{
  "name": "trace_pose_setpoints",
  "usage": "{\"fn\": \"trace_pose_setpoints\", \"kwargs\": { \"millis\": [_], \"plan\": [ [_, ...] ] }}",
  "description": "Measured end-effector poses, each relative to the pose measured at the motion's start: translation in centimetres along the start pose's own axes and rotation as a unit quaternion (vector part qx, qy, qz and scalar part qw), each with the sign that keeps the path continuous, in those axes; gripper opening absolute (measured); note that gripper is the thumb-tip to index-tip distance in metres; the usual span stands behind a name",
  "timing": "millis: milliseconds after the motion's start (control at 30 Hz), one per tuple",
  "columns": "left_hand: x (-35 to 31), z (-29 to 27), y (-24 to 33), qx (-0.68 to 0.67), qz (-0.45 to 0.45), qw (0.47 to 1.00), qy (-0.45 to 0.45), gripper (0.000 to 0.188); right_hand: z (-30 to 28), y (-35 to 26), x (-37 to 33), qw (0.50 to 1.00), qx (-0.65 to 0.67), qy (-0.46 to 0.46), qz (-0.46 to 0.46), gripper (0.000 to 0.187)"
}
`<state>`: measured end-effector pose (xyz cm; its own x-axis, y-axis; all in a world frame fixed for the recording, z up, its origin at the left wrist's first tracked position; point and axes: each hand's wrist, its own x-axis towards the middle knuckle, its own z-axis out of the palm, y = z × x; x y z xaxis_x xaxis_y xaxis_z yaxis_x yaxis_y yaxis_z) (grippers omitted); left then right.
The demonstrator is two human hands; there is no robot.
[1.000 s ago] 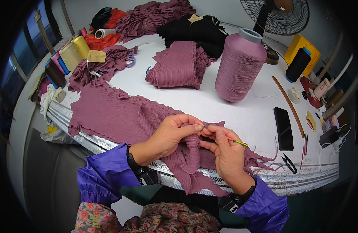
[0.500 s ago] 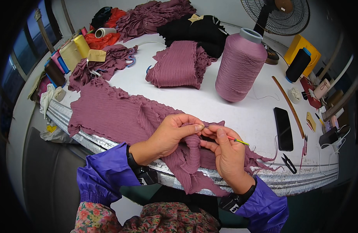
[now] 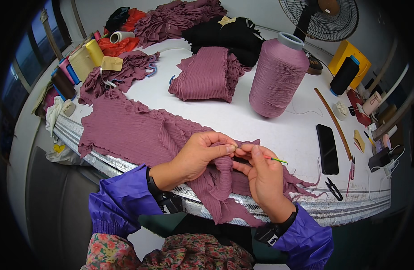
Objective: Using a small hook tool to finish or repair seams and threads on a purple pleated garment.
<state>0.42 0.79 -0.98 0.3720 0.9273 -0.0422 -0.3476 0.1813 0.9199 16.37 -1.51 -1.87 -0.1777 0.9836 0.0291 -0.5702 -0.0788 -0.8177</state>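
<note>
A mauve ribbed knit piece (image 3: pixel 126 132) lies across the front of the table, part of it bunched up and hanging over the edge. My left hand (image 3: pixel 200 153) is closed in a pinch on a fold of this knit. Close against it, my right hand (image 3: pixel 263 175) grips a thin tool with a red and yellow-green handle (image 3: pixel 279 160), whose end sticks out to the right. The tool's working tip is hidden between my fingers, where both hands meet at the knit's edge. Loose strands of mauve yarn (image 3: pixel 310 183) trail from the knit to the right.
A big mauve yarn cone (image 3: pixel 279 74) stands beyond my hands, beside a folded knit stack (image 3: pixel 204 76). To the right lie a phone (image 3: pixel 327 149), black thread snips (image 3: pixel 334 189) and a curved wooden strip (image 3: pixel 333 121). Several thread spools (image 3: pixel 63 85) stand at far left; a fan (image 3: pixel 324 18) is behind.
My right hand has turned slightly and the coloured handle has tipped a little closer to level. My left hand and the knit stay almost where they were.
</note>
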Motion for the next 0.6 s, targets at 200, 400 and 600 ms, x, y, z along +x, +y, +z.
{"fn": "trace_pose_setpoints", "kwargs": {
  "millis": [200, 400, 600],
  "plan": [
    [-0.14, 0.11, 0.11, -0.003, -0.011, 1.000, 0.005, 0.012, -0.31, -0.01, 0.19, 0.998, 0.044, 0.000, 0.036, 0.024],
    [-0.10, -0.04, -0.03, 0.002, -0.010, 1.000, 0.008, 0.013, -0.57, -0.05, 0.39, 0.996, 0.069, -0.006, 0.056, 0.023],
    [-0.09, 0.05, 0.06, -0.017, -0.005, 1.000, -0.001, 0.012, -0.36, -0.18, 0.34, 0.997, 0.054, -0.011, 0.053, 0.021]
  ]
}}
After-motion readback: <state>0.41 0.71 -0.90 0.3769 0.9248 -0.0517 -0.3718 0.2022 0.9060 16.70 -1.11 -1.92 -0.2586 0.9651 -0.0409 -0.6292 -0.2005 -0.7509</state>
